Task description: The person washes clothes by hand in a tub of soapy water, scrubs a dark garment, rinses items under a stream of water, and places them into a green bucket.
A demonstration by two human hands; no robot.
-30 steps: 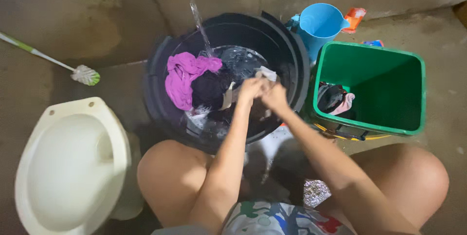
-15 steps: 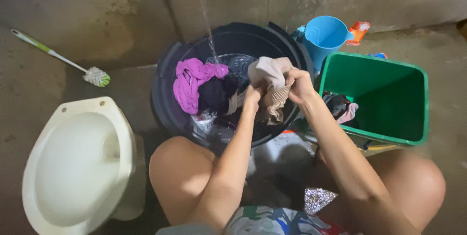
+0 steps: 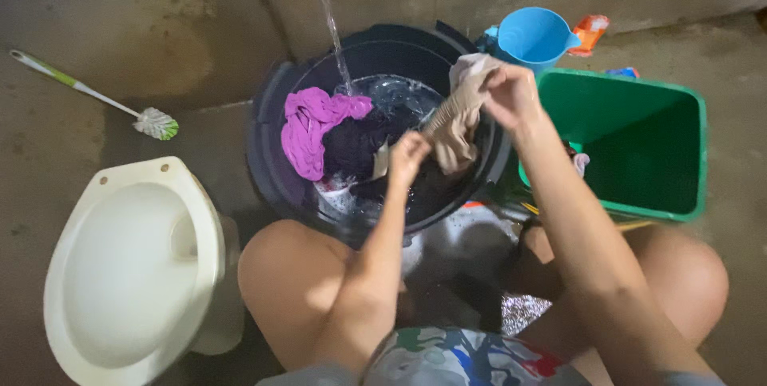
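Both hands grip a wet beige garment above the black wash tub, right hand lifting, left hand squeezing its lower part, so wringing seems the step in hand, needing a firm twist

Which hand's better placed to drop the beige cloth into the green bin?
Right, probably. The right hand grips the top of the beige cloth beside the green bin. The left hand holds its lower end over the black tub, farther away.
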